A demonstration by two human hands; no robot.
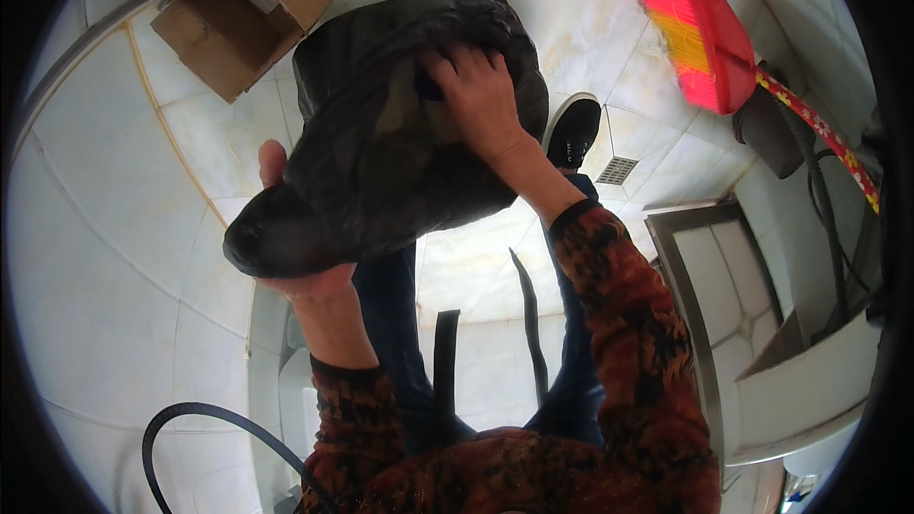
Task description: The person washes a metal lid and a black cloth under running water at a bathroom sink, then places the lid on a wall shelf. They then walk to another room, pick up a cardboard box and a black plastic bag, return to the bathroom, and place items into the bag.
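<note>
A large black plastic bag (381, 152) spreads out in front of me, bulging and wrinkled. My left hand (319, 281) grips its lower left end from beneath, with the thumb standing up beyond a rounded, shiny bulge; the other fingers are hidden by the plastic. On the upper part of the bag lies my right hand (481, 100), its fingers curled into the folds. A small dark blue thing (428, 88) shows under those fingers, too little of it to name. What fills the bag cannot be seen.
An open cardboard box (238, 19) sits at the far left on the tiled floor. At far right is a red and yellow broom (700, 33) with a flowered handle, beside a dark bin (769, 133). A floor drain (617, 170) lies near my black shoe (574, 130). A black hose (190, 409) curves at lower left.
</note>
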